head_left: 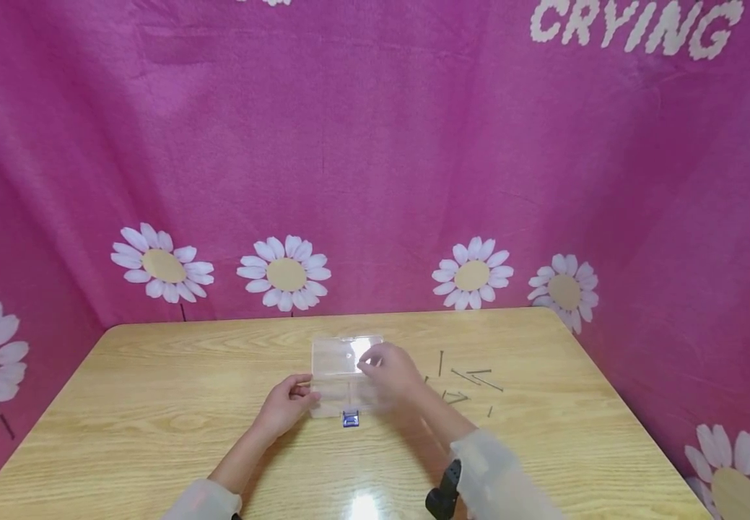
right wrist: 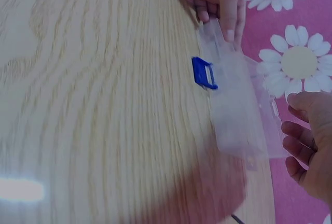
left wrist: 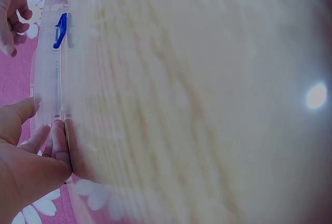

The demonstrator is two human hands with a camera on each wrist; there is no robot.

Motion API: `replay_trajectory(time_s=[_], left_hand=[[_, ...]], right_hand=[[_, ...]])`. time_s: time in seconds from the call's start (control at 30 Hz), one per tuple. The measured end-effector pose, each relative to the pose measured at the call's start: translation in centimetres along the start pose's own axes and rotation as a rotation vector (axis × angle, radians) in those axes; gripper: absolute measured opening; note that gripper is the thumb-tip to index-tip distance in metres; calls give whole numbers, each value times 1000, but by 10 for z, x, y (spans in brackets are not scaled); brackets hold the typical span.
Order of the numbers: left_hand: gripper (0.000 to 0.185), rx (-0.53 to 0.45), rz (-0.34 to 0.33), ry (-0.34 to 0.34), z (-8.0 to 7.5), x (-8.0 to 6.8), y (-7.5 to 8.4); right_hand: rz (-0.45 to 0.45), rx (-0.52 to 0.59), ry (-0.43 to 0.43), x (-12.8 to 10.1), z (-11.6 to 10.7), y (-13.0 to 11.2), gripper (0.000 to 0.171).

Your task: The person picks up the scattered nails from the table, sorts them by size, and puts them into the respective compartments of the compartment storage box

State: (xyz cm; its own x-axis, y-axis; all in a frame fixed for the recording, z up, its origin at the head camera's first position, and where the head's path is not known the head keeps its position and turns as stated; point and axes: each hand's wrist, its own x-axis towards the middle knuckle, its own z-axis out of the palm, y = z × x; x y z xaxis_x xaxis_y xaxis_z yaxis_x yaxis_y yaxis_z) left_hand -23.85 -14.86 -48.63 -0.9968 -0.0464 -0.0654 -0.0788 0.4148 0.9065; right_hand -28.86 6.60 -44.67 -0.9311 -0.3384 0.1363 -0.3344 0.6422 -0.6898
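A clear plastic box (head_left: 338,377) lies mid-table with its lid (head_left: 342,352) folded open toward the back and a blue latch (head_left: 351,419) at its near edge. My left hand (head_left: 289,401) grips the box's left end, its fingers (right wrist: 220,6) curled over the wall. My right hand (head_left: 390,371) sits over the box's right side, and its curled fingertips (right wrist: 290,130) are at the lid's edge (right wrist: 270,125). The wrist views show the blue latch (left wrist: 60,29) and my left hand (left wrist: 31,156) against the box wall (left wrist: 49,79).
Several thin metal nails (head_left: 468,379) lie scattered on the wooden table (head_left: 154,404) just right of the box. A pink daisy-print cloth (head_left: 375,180) hangs behind and beside the table. A bright light glare (head_left: 364,505) shows near the front edge.
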Motion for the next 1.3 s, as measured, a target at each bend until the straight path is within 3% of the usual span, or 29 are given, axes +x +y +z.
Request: replay_trajectory(time_s=[0.33,0.7,1.03,1.3], left_hand=[[40,-6,-6,-5,-2,-1,-1],[40,12,-20,-14,-3,-2,-1],[40,4,-12,-20,-2,-2,0],[41,-7,-16,-21,-2,0,0]], right_hand=[[116,47,45,-5,-22,14,12],[96,-37,105,-12,-46,43,12],[172,-70,120,-21,-63,72,16],[135,-80,146,-31,-77,96,16]])
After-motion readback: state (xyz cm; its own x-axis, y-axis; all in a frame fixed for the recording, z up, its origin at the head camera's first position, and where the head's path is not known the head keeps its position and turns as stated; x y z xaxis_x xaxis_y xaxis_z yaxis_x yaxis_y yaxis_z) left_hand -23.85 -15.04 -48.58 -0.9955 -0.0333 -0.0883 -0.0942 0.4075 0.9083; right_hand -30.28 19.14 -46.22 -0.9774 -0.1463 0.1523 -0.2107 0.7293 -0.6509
